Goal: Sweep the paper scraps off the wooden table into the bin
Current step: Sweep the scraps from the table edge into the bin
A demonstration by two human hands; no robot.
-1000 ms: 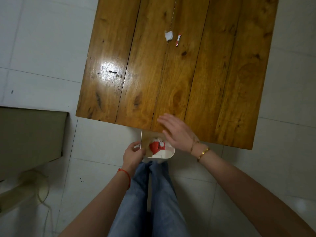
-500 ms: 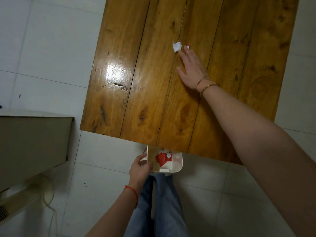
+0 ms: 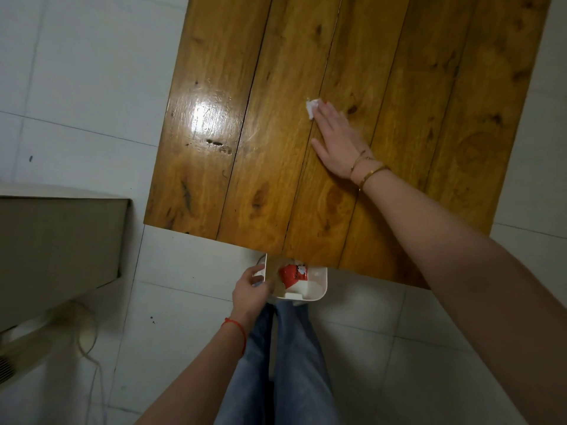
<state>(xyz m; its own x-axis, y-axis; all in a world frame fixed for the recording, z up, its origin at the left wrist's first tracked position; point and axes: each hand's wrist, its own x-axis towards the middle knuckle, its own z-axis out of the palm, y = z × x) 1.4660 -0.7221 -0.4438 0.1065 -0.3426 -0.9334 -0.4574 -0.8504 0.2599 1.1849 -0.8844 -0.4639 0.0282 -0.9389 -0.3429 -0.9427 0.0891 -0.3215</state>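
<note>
A white paper scrap (image 3: 311, 107) lies on the wooden table (image 3: 276, 154), touching the fingertips of my right hand (image 3: 336, 139). That hand lies flat, palm down, fingers together and stretched over the scrap's right side. A tiny red bit (image 3: 325, 102) peeks out at my fingertips. Just below the table's near edge is a small white bin (image 3: 319, 285), and my left hand (image 3: 250, 291) grips its left rim. Inside the bin lies a red and white wrapper (image 3: 293, 274) with other white scraps.
The floor is pale tile (image 3: 76, 87) all around. A beige cabinet or box (image 3: 58, 250) stands at the left, with a cable (image 3: 89, 338) on the floor beside it. My jeans-clad legs (image 3: 276, 363) are under the bin.
My right hand left the bin, reached out across the table and now lies flat with its fingertips on the scraps. My left hand kept its hold on the bin.
</note>
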